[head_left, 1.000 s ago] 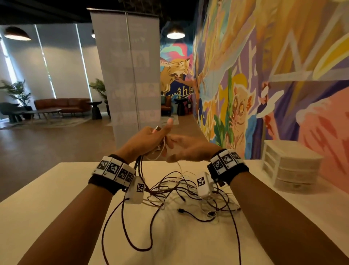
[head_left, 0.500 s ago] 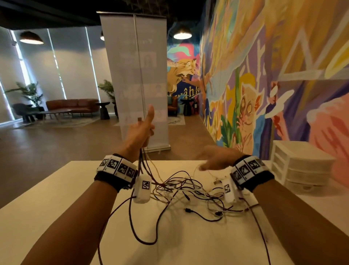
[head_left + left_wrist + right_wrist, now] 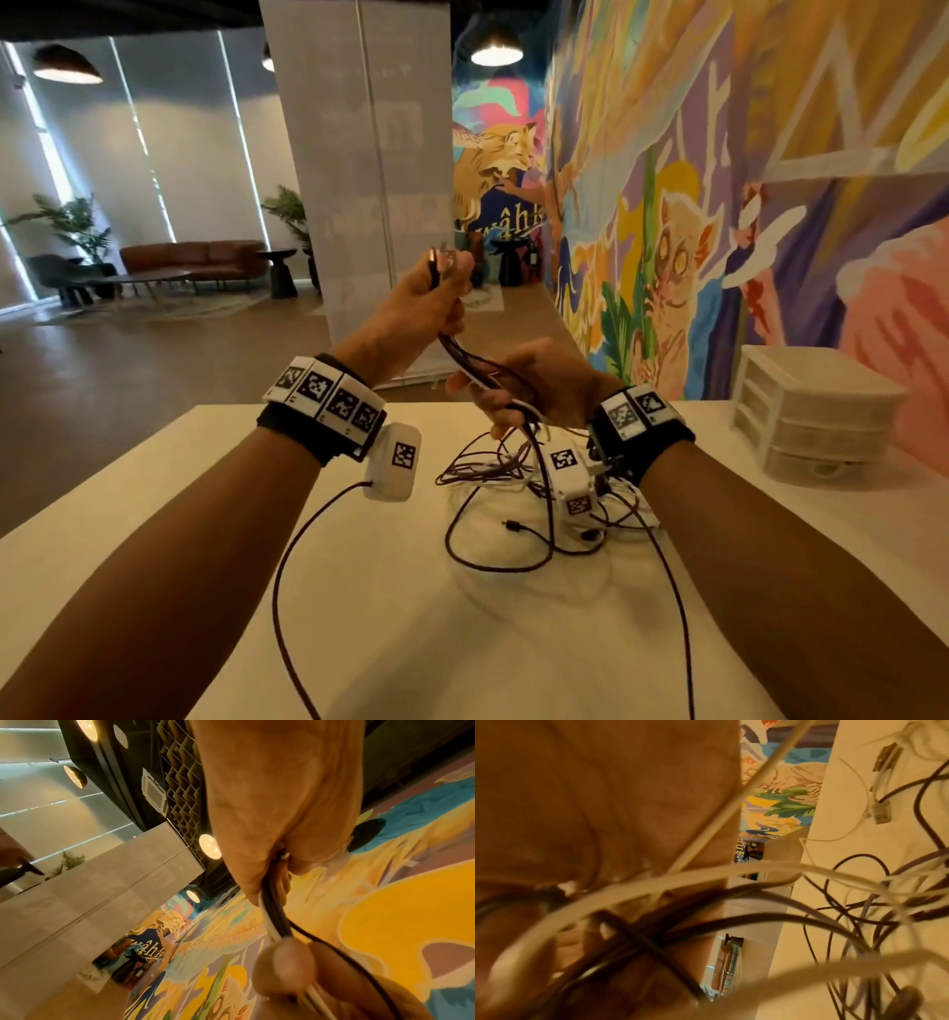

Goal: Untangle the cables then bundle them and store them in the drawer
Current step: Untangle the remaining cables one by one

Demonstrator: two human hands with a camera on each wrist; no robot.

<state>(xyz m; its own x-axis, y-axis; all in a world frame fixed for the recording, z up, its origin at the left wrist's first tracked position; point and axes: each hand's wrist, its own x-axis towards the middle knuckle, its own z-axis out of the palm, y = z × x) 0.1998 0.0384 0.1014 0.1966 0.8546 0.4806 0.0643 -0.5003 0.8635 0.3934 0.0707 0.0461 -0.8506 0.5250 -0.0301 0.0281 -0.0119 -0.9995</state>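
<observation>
My left hand [image 3: 418, 303] squeezes the cable [image 3: 464, 357] ends up high. My right hand [image 3: 534, 390] wraps the same cables lower, toward 4 o'clock. The tangle [image 3: 518, 493] lies on the desk [image 3: 154, 591] under my right hand.

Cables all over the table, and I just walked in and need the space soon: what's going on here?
A person is sorting out a tangle of cables on the white table. The left hand is raised and grips several cable ends, plugs poking out above the fist. The right hand, lower down, grips the same strands where they run towards the pile. Most of the cables lie knotted on the table. The white drawer unit at the right is closed, so nothing is bundled or stored yet.
</observation>
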